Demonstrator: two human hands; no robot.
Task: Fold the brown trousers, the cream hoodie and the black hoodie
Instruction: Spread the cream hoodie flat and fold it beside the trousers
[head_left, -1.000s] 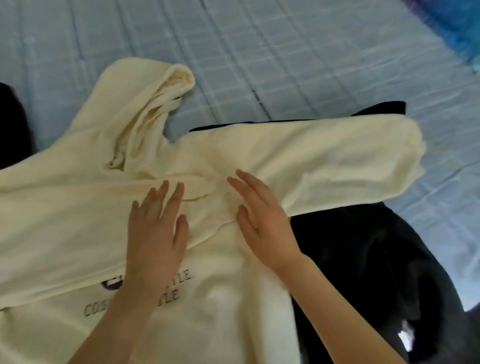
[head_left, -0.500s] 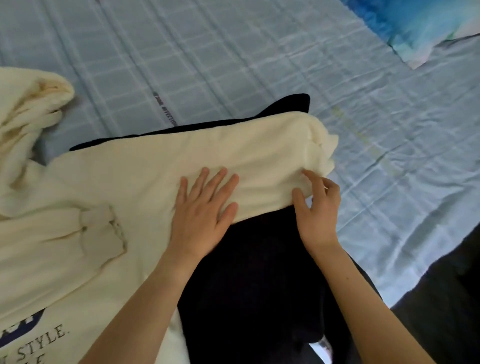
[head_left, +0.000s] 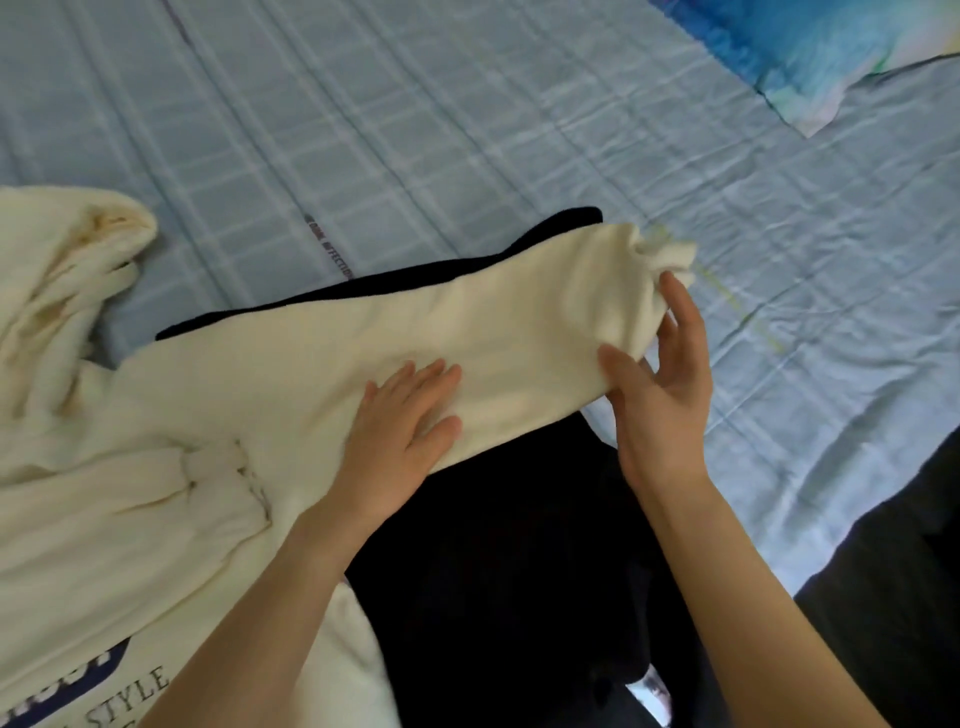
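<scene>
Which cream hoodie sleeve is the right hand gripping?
The outstretched sleeve over the black hoodie: the right hand grips its cuff end. The other sleeve lies folded across the chest.

The left hand (head_left: 400, 431) and right hand (head_left: 660, 395) are bare. The left forearm (head_left: 270, 597) and right forearm (head_left: 737, 597) are slender and uncovered too (right down to the lower edge).

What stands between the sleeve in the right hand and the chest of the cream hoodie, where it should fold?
Nothing loose. The left hand presses flat on the same sleeve of the cream hoodie, and the other sleeve's cuff already lies across the chest. The right hand pinches the sleeve near its cuff.
</scene>
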